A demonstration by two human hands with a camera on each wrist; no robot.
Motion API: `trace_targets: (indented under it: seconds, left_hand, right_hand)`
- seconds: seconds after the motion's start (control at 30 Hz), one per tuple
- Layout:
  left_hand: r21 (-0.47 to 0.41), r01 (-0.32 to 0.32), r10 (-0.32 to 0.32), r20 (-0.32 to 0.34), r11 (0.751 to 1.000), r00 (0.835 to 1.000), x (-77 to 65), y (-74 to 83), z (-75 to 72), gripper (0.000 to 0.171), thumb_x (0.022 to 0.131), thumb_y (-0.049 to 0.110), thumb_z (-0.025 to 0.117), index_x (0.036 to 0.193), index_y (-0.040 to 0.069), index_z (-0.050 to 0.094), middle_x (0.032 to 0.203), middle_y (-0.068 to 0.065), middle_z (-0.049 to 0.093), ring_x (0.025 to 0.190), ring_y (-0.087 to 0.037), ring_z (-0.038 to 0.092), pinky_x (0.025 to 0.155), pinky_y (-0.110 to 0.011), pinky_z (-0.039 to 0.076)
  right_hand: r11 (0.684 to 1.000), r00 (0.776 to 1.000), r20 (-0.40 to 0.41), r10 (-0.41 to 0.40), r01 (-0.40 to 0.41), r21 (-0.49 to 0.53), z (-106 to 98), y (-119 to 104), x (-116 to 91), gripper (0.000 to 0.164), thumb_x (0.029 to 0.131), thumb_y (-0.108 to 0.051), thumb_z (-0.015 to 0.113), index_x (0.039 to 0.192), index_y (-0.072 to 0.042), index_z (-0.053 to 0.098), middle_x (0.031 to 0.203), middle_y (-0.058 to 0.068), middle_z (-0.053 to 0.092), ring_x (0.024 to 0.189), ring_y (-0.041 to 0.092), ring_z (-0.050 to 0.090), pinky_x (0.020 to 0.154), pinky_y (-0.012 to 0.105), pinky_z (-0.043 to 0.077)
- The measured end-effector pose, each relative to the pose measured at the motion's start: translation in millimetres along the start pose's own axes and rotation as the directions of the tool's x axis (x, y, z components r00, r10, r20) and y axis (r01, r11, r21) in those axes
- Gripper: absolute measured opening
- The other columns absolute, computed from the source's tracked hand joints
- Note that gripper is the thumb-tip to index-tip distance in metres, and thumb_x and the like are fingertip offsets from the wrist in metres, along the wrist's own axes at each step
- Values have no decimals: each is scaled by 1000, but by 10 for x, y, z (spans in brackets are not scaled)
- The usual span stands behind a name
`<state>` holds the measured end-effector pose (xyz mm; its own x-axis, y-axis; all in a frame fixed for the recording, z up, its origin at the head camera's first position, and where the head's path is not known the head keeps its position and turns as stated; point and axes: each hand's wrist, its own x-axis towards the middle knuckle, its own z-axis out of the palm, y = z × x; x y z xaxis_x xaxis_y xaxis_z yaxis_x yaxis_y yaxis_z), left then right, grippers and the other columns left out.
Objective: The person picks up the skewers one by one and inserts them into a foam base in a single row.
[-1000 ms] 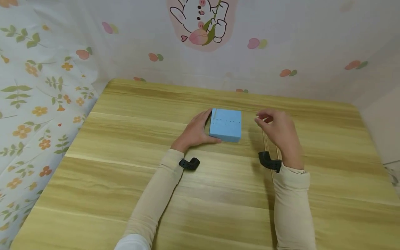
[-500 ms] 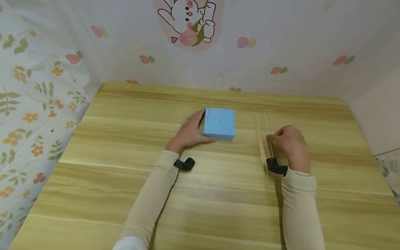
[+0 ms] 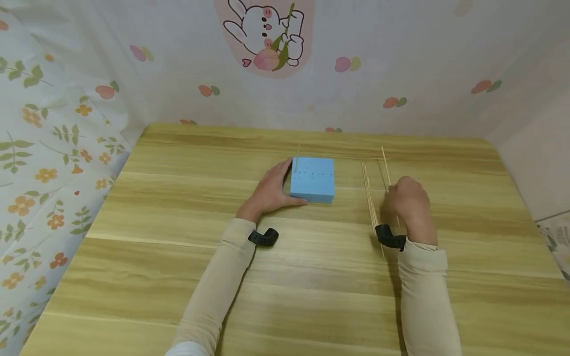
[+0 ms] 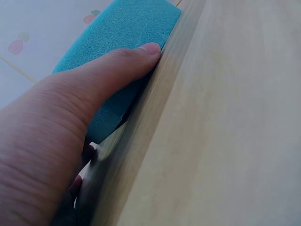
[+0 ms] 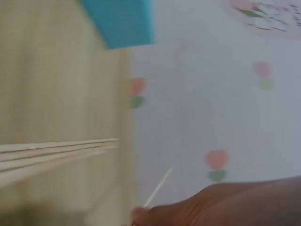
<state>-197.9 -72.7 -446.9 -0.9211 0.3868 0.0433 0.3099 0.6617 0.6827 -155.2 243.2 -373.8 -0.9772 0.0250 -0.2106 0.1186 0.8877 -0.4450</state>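
Note:
A blue foam block with small holes across its top lies on the table. My left hand grips its left side, the thumb along the near face. One thin bamboo skewer stands upright in the block near its left edge. To the right, my right hand pinches a single skewer, lifted and tilted above the table. Its tip shows past the fingers in the right wrist view. A bundle of loose skewers lies between the block and my right hand.
The wood-grain table runs back to a printed curtain behind it. Floral cloth hangs along the left side. A black wrist mount overlaps the lower part of the skewer bundle.
My right hand has moved from beside the block to the right of the bundle, and a single skewer has risen off the table in its fingers. The left hand stays on the foam block.

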Motion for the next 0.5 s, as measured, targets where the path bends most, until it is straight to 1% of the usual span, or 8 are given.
trace_targets:
  seconds: [0.1,0.17,0.23,0.33,0.37,0.4,0.47,0.5]
  left_hand:
    - [1,-3,3,-8,1000,1000,-11,-35,1,121,60,60,78,151,13,13,151,-2,22,137,-20,19,109,-42,19]
    - [6,-5,5,-12,1000,1000,-15,-55,-6,121,60,61,77,151,14,13,151,-2,22,137,-21,19,108,-43,20]
    - [16,-9,9,-13,1000,1000,-17,-70,-16,121,60,63,76,151,14,13,151,-1,22,137,-20,19,108,-43,21]
    - [20,-26,27,-20,999,999,-9,-79,-24,121,60,63,76,151,13,13,151,-1,22,137,-19,19,109,-42,20]
    - [20,-32,32,-22,999,999,-6,-79,-22,122,59,63,77,150,13,14,151,-1,22,137,-19,19,109,-41,19]
    - [19,-36,36,-21,999,999,-3,-80,-15,122,59,63,77,150,13,14,152,-1,22,137,-18,19,109,-41,18]
    - [13,-44,44,-19,999,999,5,-79,8,122,60,63,77,150,12,14,151,-1,22,137,-18,19,109,-40,18]
    - [7,-45,45,-15,999,999,7,-76,23,122,60,63,77,150,12,14,151,-1,22,137,-19,19,109,-40,18]
  right_hand:
    - [995,993,-103,-62,69,66,-46,-76,-13,38,100,-11,36,63,-3,41,58,8,41,48,20,37,46,33,32]
    - [987,981,-168,-98,118,114,-65,-154,-17,34,101,-13,36,71,2,45,61,9,43,49,19,40,47,32,34]
    - [977,966,-227,-123,159,145,-64,-261,0,32,101,-16,36,82,6,50,65,12,48,52,20,44,48,31,37]
    - [953,938,-310,-152,223,206,-30,-465,50,31,101,-21,39,102,7,52,78,15,53,61,20,49,51,27,39]
    - [943,925,-341,-165,249,220,-15,-541,75,30,100,-22,40,104,6,52,80,15,54,63,19,49,51,25,39]
    - [927,908,-376,-185,288,239,5,-616,105,29,100,-21,41,106,5,53,81,15,55,64,19,50,51,23,39]
    - [882,859,-456,-234,385,273,46,-764,163,27,99,-19,46,110,4,53,84,14,56,65,19,50,53,19,39]
    - [853,829,-495,-259,437,284,68,-837,186,27,98,-17,48,112,4,54,86,13,57,66,18,52,55,17,40]
